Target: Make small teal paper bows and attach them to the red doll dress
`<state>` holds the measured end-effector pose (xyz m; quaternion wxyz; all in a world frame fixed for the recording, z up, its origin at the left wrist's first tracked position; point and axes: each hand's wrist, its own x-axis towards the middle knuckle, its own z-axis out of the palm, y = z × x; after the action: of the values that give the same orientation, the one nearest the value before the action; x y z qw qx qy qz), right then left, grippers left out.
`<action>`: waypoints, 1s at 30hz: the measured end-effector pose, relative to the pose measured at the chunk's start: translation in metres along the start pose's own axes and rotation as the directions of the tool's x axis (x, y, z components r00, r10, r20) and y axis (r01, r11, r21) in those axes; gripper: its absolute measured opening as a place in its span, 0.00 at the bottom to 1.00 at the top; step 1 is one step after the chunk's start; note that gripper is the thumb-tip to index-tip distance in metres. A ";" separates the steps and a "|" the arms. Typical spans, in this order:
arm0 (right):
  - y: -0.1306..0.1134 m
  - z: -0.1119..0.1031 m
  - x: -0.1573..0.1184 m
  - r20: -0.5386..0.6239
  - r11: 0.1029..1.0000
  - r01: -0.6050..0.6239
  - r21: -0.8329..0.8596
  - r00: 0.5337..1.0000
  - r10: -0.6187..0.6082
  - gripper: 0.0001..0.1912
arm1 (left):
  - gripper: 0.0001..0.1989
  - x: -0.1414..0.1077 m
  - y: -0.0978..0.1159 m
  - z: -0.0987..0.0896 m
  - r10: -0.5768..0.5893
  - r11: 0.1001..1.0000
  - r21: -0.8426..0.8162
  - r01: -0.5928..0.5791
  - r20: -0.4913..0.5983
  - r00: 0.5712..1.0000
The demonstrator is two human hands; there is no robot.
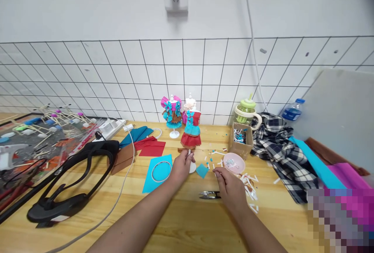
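A small white mannequin [196, 118] wears a red and blue ruffled dress. My left hand [181, 165] is closed on its white stand, just under the red skirt. My right hand [230, 187] is pinched at the fingertips, on something too small to make out, beside a small blue paper square [201, 170]. Below that square lie black-handled snips [209, 195], partly hidden by my right hand. A second mannequin [173, 115], in pink, blue and brown ruffles, stands upright behind and to the left. The pink dish [234, 163] of small bits is just above my right hand.
Blue paper [150, 175] with a silver ring [161, 171] lies left. Farther left are red paper [152, 148], a black strap headset [73, 200] and a cable. A cardboard box [240, 146], green-lidded cup [247, 113], plaid cloth [273, 140] and white scraps [251, 190] are right.
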<state>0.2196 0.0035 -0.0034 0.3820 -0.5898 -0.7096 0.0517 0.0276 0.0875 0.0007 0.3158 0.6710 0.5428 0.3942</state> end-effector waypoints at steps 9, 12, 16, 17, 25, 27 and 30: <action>-0.001 0.003 -0.002 -0.029 0.996 0.027 0.084 0.999 -0.025 0.16 | 0.17 0.012 -0.027 0.022 -0.063 0.995 0.077 0.065 -0.025 0.998; 0.000 0.005 -0.002 -0.009 0.995 0.029 0.097 1.000 -0.028 0.15 | 0.16 0.015 -0.029 0.021 -0.062 0.992 0.106 0.064 -0.022 0.998; 0.000 0.009 -0.002 0.030 0.998 0.018 0.057 0.999 -0.019 0.14 | 0.16 0.015 -0.028 0.020 -0.058 0.989 0.136 0.058 0.001 0.998; 0.001 0.010 -0.002 0.044 0.999 0.013 0.052 0.999 -0.015 0.14 | 0.16 0.015 -0.027 0.020 -0.060 0.988 0.143 0.058 0.008 0.998; -0.001 0.004 0.001 0.056 0.984 0.162 -0.068 0.986 -0.158 0.16 | 0.16 0.005 -0.021 -0.008 -0.072 0.963 0.263 0.057 0.050 0.996; -0.003 0.004 0.001 0.093 0.968 0.225 -0.107 0.972 -0.216 0.17 | 0.18 -0.009 -0.017 -0.023 -0.079 0.956 0.290 0.053 0.077 0.994; -0.006 0.007 -0.001 0.174 0.947 0.287 -0.142 0.949 -0.262 0.19 | 0.11 -0.037 -0.007 -0.042 -0.065 0.946 0.323 0.019 0.131 0.989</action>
<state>0.2106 0.0036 -0.0050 0.2796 -0.5088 -0.8141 -0.0159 -0.0156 0.0527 0.0082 0.2479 0.7277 0.5904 0.2459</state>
